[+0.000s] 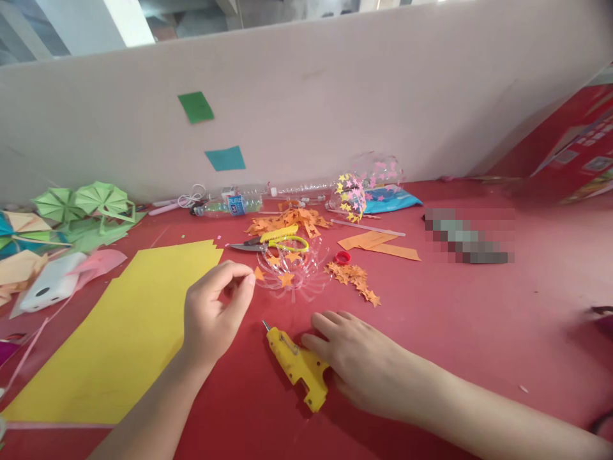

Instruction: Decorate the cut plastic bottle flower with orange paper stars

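Centrally, on the red table (479, 332):

- Left hand (211, 313): thumb and forefinger pinched on a small orange paper star (259, 274), with the other fingers curled in. The star is at the fingertips, right against the near-left edge of the cut clear plastic bottle base (299, 276).
- Cut clear plastic bottle base: its strips are splayed outward like petals, and several orange stars are already on it. It lies just beyond the left hand.
- Right hand (364, 364): palm down, fingers loosely spread and flat on the table, holding nothing. The forefinger is at the rear of the yellow glue gun (299, 367).
- Yellow glue gun: lies on its side between the two hands, nozzle pointing up-left.
- Yellow-handled scissors (272, 241): just behind the bottle base.
- Loose orange stars (354, 278): a heap to the right of the bottle base, beside a red ring (342, 257).
- Yellow paper sheet (119, 338): lies flat under and to the left of the left forearm.
- Water bottle (230, 206): lies on its side near the back partition.
- Green folded paper fans (86, 204): at the far left.
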Action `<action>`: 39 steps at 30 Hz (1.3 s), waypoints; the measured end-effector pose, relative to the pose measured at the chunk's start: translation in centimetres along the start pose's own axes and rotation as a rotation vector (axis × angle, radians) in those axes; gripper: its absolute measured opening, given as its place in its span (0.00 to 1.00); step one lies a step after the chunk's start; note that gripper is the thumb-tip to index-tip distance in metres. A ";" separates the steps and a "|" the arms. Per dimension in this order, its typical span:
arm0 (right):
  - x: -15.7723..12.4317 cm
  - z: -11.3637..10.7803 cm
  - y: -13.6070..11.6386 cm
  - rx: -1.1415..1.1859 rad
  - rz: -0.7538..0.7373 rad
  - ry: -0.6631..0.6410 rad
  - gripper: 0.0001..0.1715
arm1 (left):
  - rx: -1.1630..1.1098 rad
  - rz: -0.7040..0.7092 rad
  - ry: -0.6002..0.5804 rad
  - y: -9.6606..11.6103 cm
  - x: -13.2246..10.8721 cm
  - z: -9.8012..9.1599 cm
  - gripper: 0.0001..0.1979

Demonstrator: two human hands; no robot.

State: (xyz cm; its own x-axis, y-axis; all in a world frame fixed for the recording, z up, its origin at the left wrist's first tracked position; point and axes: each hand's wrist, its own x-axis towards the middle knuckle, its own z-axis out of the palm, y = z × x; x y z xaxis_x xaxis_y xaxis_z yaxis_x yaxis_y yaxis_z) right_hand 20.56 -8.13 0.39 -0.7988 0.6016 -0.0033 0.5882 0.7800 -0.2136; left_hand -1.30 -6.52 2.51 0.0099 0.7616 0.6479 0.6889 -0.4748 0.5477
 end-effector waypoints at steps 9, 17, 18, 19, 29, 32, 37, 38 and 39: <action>-0.4 -1.7 0.9 0.455 -0.025 0.476 0.07 | -0.124 -0.156 -0.005 -0.1 0.1 0.0 0.07; -0.6 -1.6 1.3 0.479 -0.038 0.570 0.12 | -0.205 -0.186 -0.108 1.0 -0.4 0.6 0.08; -0.6 -1.6 1.2 0.488 -0.027 0.560 0.13 | -0.210 -0.185 -0.114 1.1 -0.4 0.6 0.08; -0.6 -1.6 1.1 0.493 -0.015 0.552 0.14 | -0.213 -0.187 -0.117 1.1 -0.4 0.7 0.09; -0.5 -1.6 1.0 0.478 0.012 0.557 0.17 | -0.222 -0.178 -0.117 1.3 -0.5 0.8 0.08; -0.6 -1.6 0.9 0.454 0.022 0.572 0.17 | -0.222 -0.187 -0.120 1.3 -0.4 0.8 0.08; -0.7 -1.4 0.9 0.417 0.022 0.607 0.16 | -0.226 -0.196 -0.123 1.3 -0.5 0.7 0.08; -0.7 -1.4 0.9 0.412 0.024 0.614 0.16 | -0.225 -0.195 -0.121 1.3 -0.5 0.7 0.08; -0.7 -1.3 0.9 0.408 0.025 0.621 0.16 | -0.223 -0.195 -0.120 1.3 -0.5 0.8 0.08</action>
State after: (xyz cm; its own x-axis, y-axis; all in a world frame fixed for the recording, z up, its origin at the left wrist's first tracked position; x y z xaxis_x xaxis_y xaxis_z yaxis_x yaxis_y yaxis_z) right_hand 21.76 -7.62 1.51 -0.4966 0.6991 0.5145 0.4151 0.7118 -0.5666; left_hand 0.15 -7.17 2.50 -0.0117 0.8881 0.4595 0.5101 -0.3899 0.7667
